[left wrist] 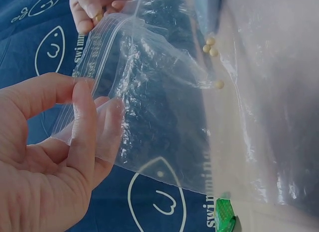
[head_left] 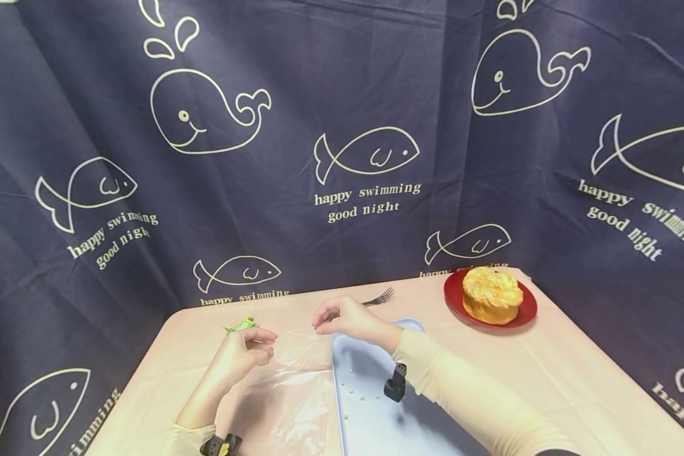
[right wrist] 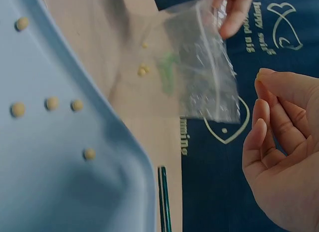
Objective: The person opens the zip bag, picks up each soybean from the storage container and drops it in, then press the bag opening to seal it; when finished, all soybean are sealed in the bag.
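Note:
My left hand (head_left: 245, 354) pinches the open end of a clear zip bag (left wrist: 164, 97), which hangs over the table. Several round, tan beans (left wrist: 211, 47) lie inside it, low in the bag. Across the opening, my right hand (head_left: 350, 320) pinches one small bean (left wrist: 98, 16) between thumb and finger, right by the zip strip. Beneath the right forearm is a light blue tray (head_left: 370, 367), with several more loose beans (right wrist: 52, 103) scattered on it.
A green packet (head_left: 242, 324) lies behind the left hand. Past the right hand is a fork (head_left: 383, 296), near the table's back edge. At the back right, a red plate (head_left: 451, 292) bears a round golden bread (head_left: 492, 297). A dark blue printed curtain (head_left: 370, 234) encloses the table.

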Motion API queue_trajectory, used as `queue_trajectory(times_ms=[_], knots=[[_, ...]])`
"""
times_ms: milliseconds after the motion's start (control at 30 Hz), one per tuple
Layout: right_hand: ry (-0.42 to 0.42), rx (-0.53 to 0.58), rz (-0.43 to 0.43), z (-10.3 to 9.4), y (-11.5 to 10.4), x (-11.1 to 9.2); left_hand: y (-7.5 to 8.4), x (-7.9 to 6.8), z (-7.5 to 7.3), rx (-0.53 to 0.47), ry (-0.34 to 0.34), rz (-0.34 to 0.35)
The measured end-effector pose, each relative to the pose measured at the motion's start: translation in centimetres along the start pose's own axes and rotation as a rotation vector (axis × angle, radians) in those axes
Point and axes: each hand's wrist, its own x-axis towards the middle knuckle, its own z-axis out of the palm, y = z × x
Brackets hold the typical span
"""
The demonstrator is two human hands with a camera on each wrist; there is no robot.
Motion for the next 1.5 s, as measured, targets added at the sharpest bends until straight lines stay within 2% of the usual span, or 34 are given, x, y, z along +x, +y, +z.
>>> queue_trajectory(times_ms=[167, 233, 333, 567, 700, 867, 1133, 1267, 1500], knots=[[-0.037, -0.021, -0.013, 1.1, -0.3, 0.4, 0.2, 0.0, 0.0, 0.005, -0.006, 0.015], [-0.048, -0.04, -0.022, 1.6, 0.6, 0.8, 0.3, 0.0, 0.0, 0.01, -0.011, 0.02], [-0.051, -0.091, -0.028, 2.0, 0.7, 0.8, 0.3, -0.1, 0.0, 0.014, -0.012, 0.018], [-0.031, -0.167, -0.055, 1.9, 0.4, 0.4, 0.1, 0.0, 0.1, 0.014, -0.018, 0.02], [-0.001, -0.163, -0.054, 0.6, 0.6, 0.1, 0.2, 0.1, 0.1, 0.021, -0.017, 0.025], [0.067, -0.159, -0.052, -2.2, 1.5, -0.8, 0.4, 0.0, 0.1, 0.033, -0.003, 0.003], [0.17, -0.201, 0.087, -6.9, 4.5, -3.3, 0.6, -0.3, 0.0, 0.023, 0.007, -0.004], [0.165, -0.26, 0.131, -8.4, 6.2, -4.8, 0.6, -0.3, 0.0, 0.007, 0.006, 0.0], [0.093, -0.295, 0.177, -9.9, 8.6, -7.3, 0.6, -0.3, 0.1, 0.011, 0.005, 0.012]])
